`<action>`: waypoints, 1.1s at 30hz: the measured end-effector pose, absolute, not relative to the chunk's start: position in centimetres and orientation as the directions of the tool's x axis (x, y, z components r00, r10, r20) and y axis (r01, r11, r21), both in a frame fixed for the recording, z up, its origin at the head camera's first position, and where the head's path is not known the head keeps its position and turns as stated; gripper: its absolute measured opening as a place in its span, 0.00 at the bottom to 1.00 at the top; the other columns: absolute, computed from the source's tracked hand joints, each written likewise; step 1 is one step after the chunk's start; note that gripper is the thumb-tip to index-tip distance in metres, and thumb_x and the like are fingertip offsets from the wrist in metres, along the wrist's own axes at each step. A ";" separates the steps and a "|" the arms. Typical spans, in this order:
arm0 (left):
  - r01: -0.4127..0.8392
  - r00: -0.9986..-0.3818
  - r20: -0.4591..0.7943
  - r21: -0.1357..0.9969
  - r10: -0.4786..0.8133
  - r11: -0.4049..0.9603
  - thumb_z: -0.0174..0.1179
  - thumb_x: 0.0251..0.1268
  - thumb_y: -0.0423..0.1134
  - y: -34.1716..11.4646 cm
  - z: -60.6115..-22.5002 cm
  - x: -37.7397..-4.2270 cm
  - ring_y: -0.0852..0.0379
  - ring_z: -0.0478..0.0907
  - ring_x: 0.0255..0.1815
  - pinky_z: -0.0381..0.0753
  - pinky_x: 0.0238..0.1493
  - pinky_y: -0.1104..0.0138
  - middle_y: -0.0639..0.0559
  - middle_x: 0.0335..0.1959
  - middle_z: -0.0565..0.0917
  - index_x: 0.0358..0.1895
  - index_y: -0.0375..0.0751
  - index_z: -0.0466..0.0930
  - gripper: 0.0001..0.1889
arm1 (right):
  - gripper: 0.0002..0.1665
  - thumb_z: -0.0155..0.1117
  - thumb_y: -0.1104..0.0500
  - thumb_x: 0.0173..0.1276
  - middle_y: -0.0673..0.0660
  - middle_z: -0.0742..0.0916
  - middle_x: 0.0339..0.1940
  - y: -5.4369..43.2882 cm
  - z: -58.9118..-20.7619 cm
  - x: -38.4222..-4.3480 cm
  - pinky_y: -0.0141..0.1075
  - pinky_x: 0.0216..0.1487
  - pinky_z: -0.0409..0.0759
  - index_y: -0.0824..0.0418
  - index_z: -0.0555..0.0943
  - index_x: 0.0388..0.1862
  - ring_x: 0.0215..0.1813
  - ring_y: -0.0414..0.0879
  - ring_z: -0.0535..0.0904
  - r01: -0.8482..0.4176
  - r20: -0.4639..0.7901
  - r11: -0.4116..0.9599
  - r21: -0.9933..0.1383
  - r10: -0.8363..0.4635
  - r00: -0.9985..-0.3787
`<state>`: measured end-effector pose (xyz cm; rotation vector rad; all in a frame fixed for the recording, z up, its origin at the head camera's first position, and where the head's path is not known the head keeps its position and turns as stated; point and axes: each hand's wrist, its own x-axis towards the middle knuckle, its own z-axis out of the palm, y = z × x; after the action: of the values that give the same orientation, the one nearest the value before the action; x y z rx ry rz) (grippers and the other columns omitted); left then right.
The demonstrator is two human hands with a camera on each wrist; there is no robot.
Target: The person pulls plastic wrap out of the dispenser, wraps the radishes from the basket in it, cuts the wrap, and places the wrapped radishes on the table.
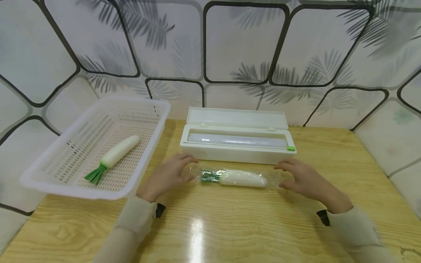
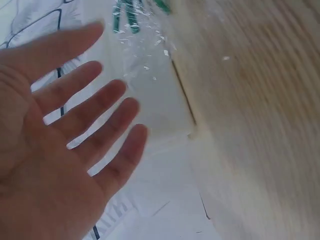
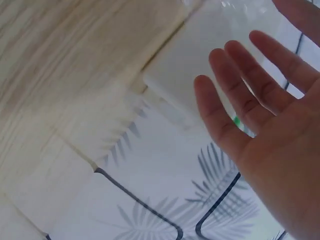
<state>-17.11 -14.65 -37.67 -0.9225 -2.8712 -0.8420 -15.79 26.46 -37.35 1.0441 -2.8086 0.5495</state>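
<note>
A white radish with green stems, wrapped in clear cling film (image 1: 243, 178), lies crosswise on the wooden table, its stems toward the left. At the stem end is my left hand (image 1: 171, 175), its fingertips close to the loose film. The left wrist view shows that hand (image 2: 75, 130) with fingers spread and nothing in them. My right hand (image 1: 307, 180) is at the other end, beside the film's right tail. In the right wrist view, the right hand (image 3: 270, 105) likewise has its fingers extended and holds nothing.
Just behind the wrapped radish stands a white cling film box (image 1: 236, 156), lid raised, with a film roll (image 1: 236, 140) inside and a green slider (image 1: 291, 148). On the left, a white plastic basket (image 1: 141, 179) contains an unwrapped radish (image 1: 120, 150). A patterned wall (image 1: 243, 44) borders the table.
</note>
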 end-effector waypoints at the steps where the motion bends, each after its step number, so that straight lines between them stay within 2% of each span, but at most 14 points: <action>1: 0.539 -0.825 0.132 0.478 0.549 0.694 0.72 0.61 0.34 -14.6 -37.8 -17.2 0.38 0.74 0.64 0.76 0.63 0.48 0.39 0.62 0.79 0.62 0.33 0.78 0.25 | 0.30 0.81 0.63 0.55 0.62 0.83 0.52 26.2 -37.6 -15.8 0.52 0.44 0.83 0.69 0.81 0.56 0.49 0.59 0.82 -0.649 0.194 0.708 -0.277 -0.621 -0.760; 3: 0.523 -0.821 0.060 0.476 0.568 0.706 0.71 0.61 0.34 -14.4 -38.0 -17.4 0.37 0.72 0.67 0.73 0.65 0.47 0.37 0.66 0.76 0.65 0.32 0.75 0.29 | 0.34 0.83 0.60 0.53 0.63 0.82 0.53 25.8 -38.0 -15.9 0.53 0.47 0.83 0.69 0.80 0.57 0.51 0.60 0.82 -0.658 0.171 0.720 -0.218 -0.636 -0.752; 5: 0.515 -0.816 0.021 0.483 0.578 0.708 0.71 0.61 0.32 -14.3 -38.2 -17.5 0.37 0.71 0.68 0.72 0.67 0.48 0.36 0.66 0.76 0.67 0.30 0.74 0.30 | 0.35 0.84 0.58 0.51 0.62 0.83 0.50 25.4 -38.3 -15.9 0.52 0.44 0.84 0.69 0.81 0.55 0.47 0.58 0.83 -0.673 0.165 0.723 -0.158 -0.652 -0.740; 10: 0.522 -0.810 0.033 0.494 0.585 0.695 0.69 0.62 0.29 -13.8 -38.8 -17.9 0.42 0.81 0.56 0.79 0.59 0.53 0.39 0.55 0.83 0.60 0.29 0.79 0.22 | 0.24 0.83 0.62 0.52 0.58 0.85 0.42 24.8 -38.9 -16.2 0.46 0.38 0.84 0.66 0.84 0.47 0.39 0.53 0.83 -0.682 0.171 0.724 -0.102 -0.662 -0.729; 13: 0.521 -0.812 0.049 0.509 0.581 0.685 0.69 0.62 0.28 -13.6 -39.1 -18.1 0.47 0.84 0.48 0.83 0.52 0.57 0.42 0.48 0.86 0.54 0.30 0.82 0.17 | 0.17 0.79 0.67 0.55 0.56 0.86 0.40 24.5 -39.1 -16.3 0.45 0.38 0.84 0.66 0.86 0.44 0.39 0.52 0.84 -0.674 0.174 0.728 -0.123 -0.653 -0.737; 16: 0.505 -0.820 0.047 0.528 0.570 0.683 0.68 0.61 0.26 -13.5 -39.2 -18.3 0.48 0.85 0.45 0.84 0.49 0.60 0.42 0.45 0.87 0.51 0.30 0.83 0.15 | 0.12 0.77 0.68 0.57 0.55 0.87 0.37 24.3 -39.1 -16.5 0.44 0.37 0.84 0.65 0.86 0.41 0.38 0.50 0.84 -0.657 0.162 0.735 -0.166 -0.637 -0.754; 21: 0.512 -0.823 0.071 0.523 0.564 0.681 0.65 0.62 0.23 -13.3 -39.1 -18.3 0.52 0.84 0.40 0.84 0.44 0.63 0.44 0.41 0.87 0.46 0.30 0.86 0.10 | 0.06 0.74 0.70 0.60 0.51 0.87 0.31 24.4 -39.2 -16.7 0.39 0.31 0.81 0.64 0.87 0.36 0.31 0.42 0.81 -0.652 0.182 0.712 -0.260 -0.627 -0.757; 29: 0.535 -0.823 0.130 0.503 0.553 0.679 0.67 0.61 0.23 -13.0 -39.0 -18.1 0.53 0.84 0.38 0.84 0.42 0.64 0.46 0.36 0.88 0.37 0.32 0.89 0.05 | 0.10 0.70 0.75 0.59 0.49 0.88 0.29 24.3 -39.2 -16.9 0.38 0.32 0.82 0.61 0.89 0.29 0.31 0.40 0.81 -0.655 0.189 0.682 -0.326 -0.631 -0.752; 33: 0.523 -0.817 0.092 0.532 0.569 0.666 0.66 0.62 0.23 -13.2 -38.8 -18.1 0.53 0.83 0.39 0.84 0.42 0.64 0.45 0.38 0.88 0.41 0.30 0.87 0.06 | 0.07 0.70 0.72 0.63 0.47 0.87 0.31 24.6 -38.9 -16.9 0.36 0.32 0.80 0.60 0.89 0.32 0.32 0.37 0.78 -0.638 0.148 0.678 -0.365 -0.634 -0.759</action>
<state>-18.11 -13.22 -38.78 -0.9664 -2.9417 -0.8977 -16.90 24.62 -38.94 1.0871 -2.8697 0.6293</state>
